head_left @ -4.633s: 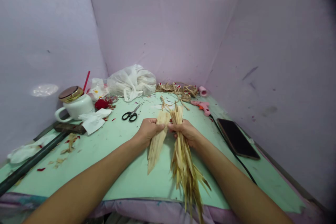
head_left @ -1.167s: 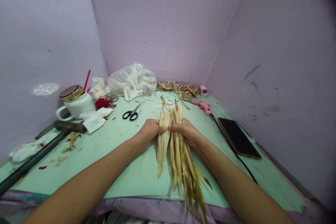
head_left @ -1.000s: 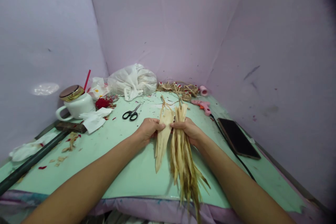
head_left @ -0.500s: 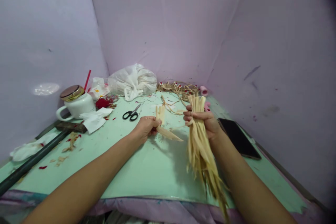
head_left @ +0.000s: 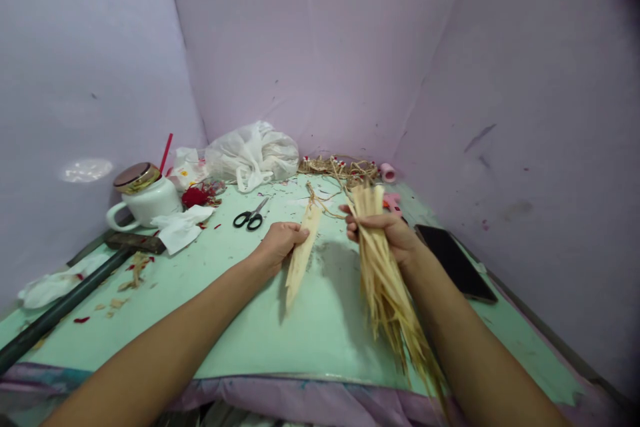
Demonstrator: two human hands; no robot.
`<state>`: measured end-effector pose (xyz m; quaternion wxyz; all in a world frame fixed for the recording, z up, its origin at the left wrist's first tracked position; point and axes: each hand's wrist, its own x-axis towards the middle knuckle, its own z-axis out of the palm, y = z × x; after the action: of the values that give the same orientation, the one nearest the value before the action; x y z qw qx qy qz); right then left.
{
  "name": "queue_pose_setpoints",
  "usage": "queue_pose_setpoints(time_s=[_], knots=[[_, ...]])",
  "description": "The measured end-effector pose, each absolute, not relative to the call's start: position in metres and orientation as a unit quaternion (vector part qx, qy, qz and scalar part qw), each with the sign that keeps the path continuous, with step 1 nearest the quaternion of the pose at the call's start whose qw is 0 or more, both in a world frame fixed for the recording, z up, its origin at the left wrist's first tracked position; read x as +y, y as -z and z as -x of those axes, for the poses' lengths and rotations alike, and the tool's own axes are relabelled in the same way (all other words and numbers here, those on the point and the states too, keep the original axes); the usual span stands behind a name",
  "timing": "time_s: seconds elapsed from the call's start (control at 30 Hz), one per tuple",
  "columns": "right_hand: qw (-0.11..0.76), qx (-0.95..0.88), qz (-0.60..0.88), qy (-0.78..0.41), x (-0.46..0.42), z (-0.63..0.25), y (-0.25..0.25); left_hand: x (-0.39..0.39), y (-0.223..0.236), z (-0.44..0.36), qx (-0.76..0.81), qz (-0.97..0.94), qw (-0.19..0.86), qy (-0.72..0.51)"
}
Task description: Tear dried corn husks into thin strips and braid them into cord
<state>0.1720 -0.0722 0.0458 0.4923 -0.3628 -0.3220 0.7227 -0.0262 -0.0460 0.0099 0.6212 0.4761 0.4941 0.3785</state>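
My left hand [head_left: 283,243] is closed, pinching a pale dried husk strip [head_left: 301,260] that hangs down to a pointed tip just over the table. In my right hand [head_left: 387,230] is a thick bundle of dried husk strips [head_left: 380,273], gripped near its blunt upper end. The bundle's frayed, darker ends trail down toward the table's front edge. A gap separates the single strip from the bundle. Black-handled scissors [head_left: 253,217] lie just beyond my left hand, and knotted twine [head_left: 313,195] lies behind the strip.
On the left are a lidded white mug [head_left: 153,200], a hammer [head_left: 100,277], tissue [head_left: 183,227] and red yarn [head_left: 195,196]. A plastic bag [head_left: 260,153] and braided twine pieces [head_left: 340,167] sit along the back wall. A phone [head_left: 455,263] and a pink glue gun [head_left: 393,202] lie at right.
The strip in my left hand has swung from folded and pointing right to straight, with its tip downward. The loose strand between the hands is gone; the bundle has shifted slightly in my right hand.
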Motion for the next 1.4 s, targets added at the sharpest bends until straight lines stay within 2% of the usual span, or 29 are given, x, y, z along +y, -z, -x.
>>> queue_pose_setpoints(time_s=[0.17,0.3,0.47,0.67,1.17,1.4], knots=[[0.394,-0.266,0.463,-0.748,-0.061,-0.149,-0.019,-0.053,-0.015,0.020,0.460,-0.490,0.649,-0.355],[0.343,-0.278,0.448,-0.778,-0.066,-0.140,-0.014,-0.057,-0.014,0.017,0.458,-0.504,0.649,-0.339],[0.389,-0.364,0.378,-0.757,-0.072,-0.134,-0.012,-0.059,-0.009,0.014,0.471,-0.542,0.609,-0.336],[0.427,-0.388,0.443,-0.687,-0.073,-0.131,-0.013,-0.061,-0.014,0.014,0.478,-0.540,0.605,-0.338],[0.456,-0.426,0.474,-0.621,-0.074,-0.126,-0.014,-0.057,-0.011,0.014,0.492,-0.559,0.566,-0.353],[0.451,-0.444,0.445,-0.633,-0.077,-0.123,-0.015,-0.059,-0.010,0.014,0.480,-0.563,0.581,-0.340]])
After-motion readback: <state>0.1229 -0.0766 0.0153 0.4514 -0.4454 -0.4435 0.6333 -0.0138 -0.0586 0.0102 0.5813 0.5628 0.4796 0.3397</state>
